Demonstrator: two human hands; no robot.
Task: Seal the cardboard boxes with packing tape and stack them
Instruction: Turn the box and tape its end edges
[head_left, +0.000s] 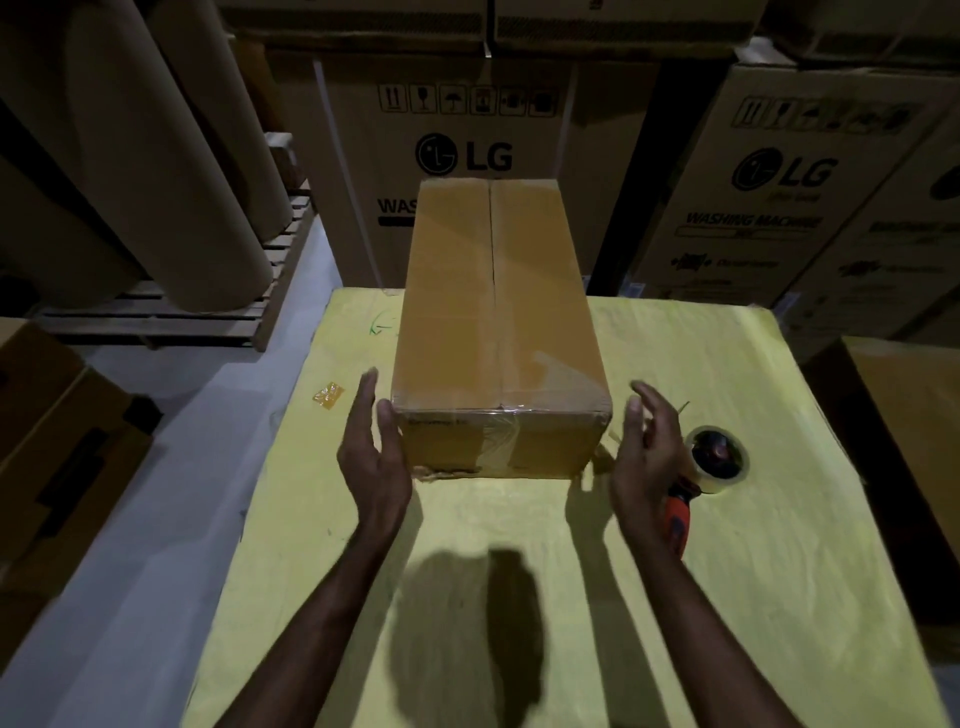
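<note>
**Box taped, stacking not started**

Cardboard box (498, 332) sits lengthwise mid-table on the yellow cover (675, 597). Flaps are shut, with clear tape along the top seam and wrapped down the near end (far end not visible, can't confirm). Left hand (371, 452) is flat-fingered at the near-left corner, thumb touching or almost touching the edge. Right hand (649, 452) is spread and holds nothing, just beside the near-right corner with a small gap. Tape dispenser (714, 460) lies on the table behind the right hand. My read: sealing on this one looks done, lift-and-stack is left. Brown box (909, 415) off the table's right edge may be the stack spot, but that's a guess. Tape scrap (328, 395) is stuck on the cover, left side.
</note>
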